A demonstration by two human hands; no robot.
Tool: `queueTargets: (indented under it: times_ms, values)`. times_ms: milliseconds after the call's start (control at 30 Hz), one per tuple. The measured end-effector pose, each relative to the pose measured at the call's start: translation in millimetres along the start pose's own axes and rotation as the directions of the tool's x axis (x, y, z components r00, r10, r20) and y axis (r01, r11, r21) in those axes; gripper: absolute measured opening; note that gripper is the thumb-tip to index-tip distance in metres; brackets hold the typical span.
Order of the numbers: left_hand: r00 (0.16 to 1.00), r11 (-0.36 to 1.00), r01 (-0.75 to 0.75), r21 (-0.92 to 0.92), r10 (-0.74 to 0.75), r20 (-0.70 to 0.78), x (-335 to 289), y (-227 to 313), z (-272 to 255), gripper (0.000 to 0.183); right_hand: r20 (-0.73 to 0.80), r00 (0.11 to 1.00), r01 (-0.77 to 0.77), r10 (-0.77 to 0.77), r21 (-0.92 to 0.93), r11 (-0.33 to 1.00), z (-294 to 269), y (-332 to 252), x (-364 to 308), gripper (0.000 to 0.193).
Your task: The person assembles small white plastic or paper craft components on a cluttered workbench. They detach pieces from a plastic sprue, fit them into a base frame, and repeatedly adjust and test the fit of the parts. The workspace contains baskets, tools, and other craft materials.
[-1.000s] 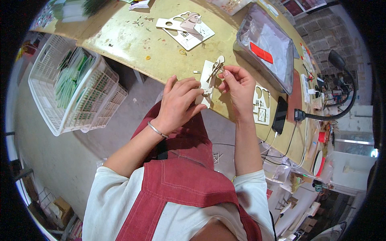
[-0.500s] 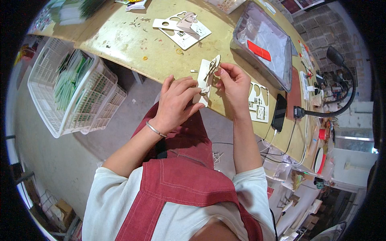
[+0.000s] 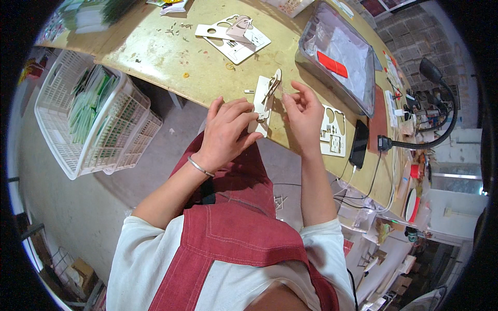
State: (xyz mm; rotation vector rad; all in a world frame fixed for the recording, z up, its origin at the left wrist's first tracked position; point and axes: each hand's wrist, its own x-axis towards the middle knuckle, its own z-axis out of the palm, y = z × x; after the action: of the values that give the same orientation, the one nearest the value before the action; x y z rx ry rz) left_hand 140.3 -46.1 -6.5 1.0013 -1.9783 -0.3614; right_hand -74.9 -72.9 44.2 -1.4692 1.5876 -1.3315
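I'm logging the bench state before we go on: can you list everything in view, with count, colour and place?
cut-out sheet in hand: one, pale, upright at the table edge between both hands
punched sheets: a small stack, white, far side of the table
punched sheet: one, white, flat just right of the right hand
tray: one, grey with clear film and a red label, right of centre
phone: one, black, near the table edge, cabled
lamp: one, black gooseneck, far right
baskets: two, white, on the floor at left, holding green packets
table: one, yellowish
bracelet: one, silver, left wrist
left hand: grips the sheet
right hand: fingers at the sheet's edge
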Motion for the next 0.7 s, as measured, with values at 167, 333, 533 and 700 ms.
queueTargets:
  times_ms: [167, 333, 533, 700]
  values:
    - [0.999, 1.000, -0.007, 0.030, 0.008, -0.035, -2, -1, 1, 0.048, 0.116, 0.924, 0.383, -0.365, -0.271, 0.883, 5, -24, -38, 0.030]
    - [0.999, 1.000, -0.016, 0.026, 0.017, -0.038, -2, -3, 3, 0.045, 0.205, 0.912, 0.408, -0.356, -0.342, 0.847, 17, -18, -52, 0.031]
    - [0.999, 0.999, -0.018, 0.029, 0.019, -0.042, -1, -2, 3, 0.046, 0.207, 0.908, 0.416, -0.365, -0.326, 0.849, 17, -14, -50, 0.026]
    - [0.999, 1.000, -0.020, 0.024, 0.021, -0.044, -1, -2, 1, 0.047, 0.205, 0.907, 0.419, -0.368, -0.335, 0.844, 13, -15, -47, 0.024]
